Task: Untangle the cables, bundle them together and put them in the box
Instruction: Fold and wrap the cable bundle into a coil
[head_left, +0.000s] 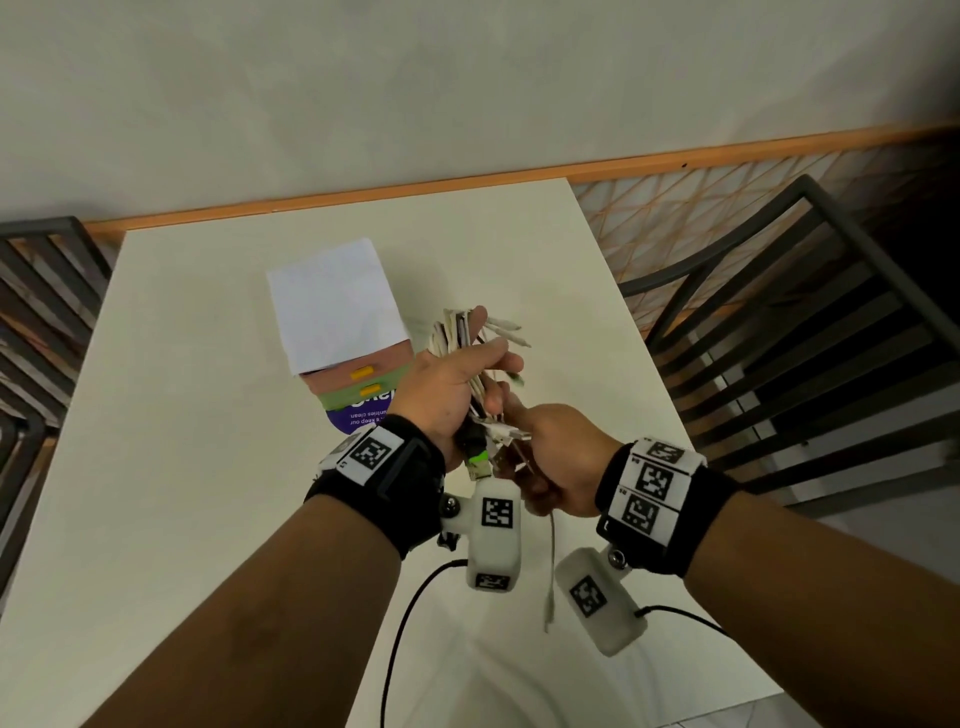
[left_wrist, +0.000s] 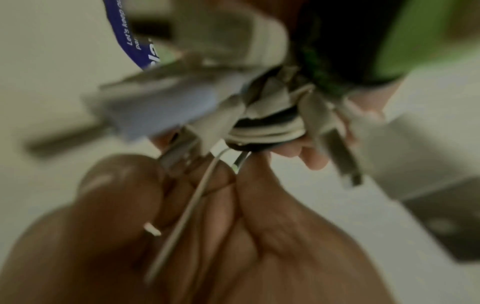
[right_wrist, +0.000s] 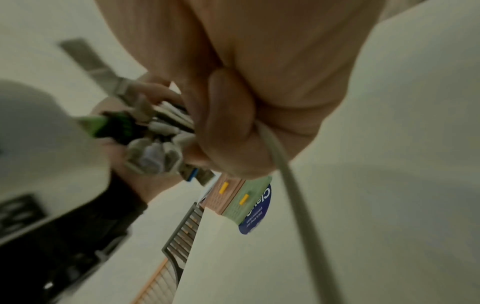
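Observation:
My left hand (head_left: 457, 384) grips a folded bundle of white and black cables (head_left: 457, 332) above the middle of the table, with plug ends and a green-tipped connector (head_left: 477, 460) sticking out below the fist. Just to its right my right hand (head_left: 550, 457) curls round one loose grey cable (head_left: 549, 571), whose free end hangs down toward the table; the same cable (right_wrist: 291, 185) runs out of the closed fist in the right wrist view. The box (head_left: 337, 306) lies behind the left hand with a white flap up. The bundle (left_wrist: 265, 127) is blurred in the left wrist view.
The white table (head_left: 182, 415) stands against a pale wall. Dark slatted chairs (head_left: 810, 322) flank it on the right and left (head_left: 36, 312). A purple round label (head_left: 358, 415) shows at the box's near end. Black camera leads (head_left: 400, 623) hang from my wrists.

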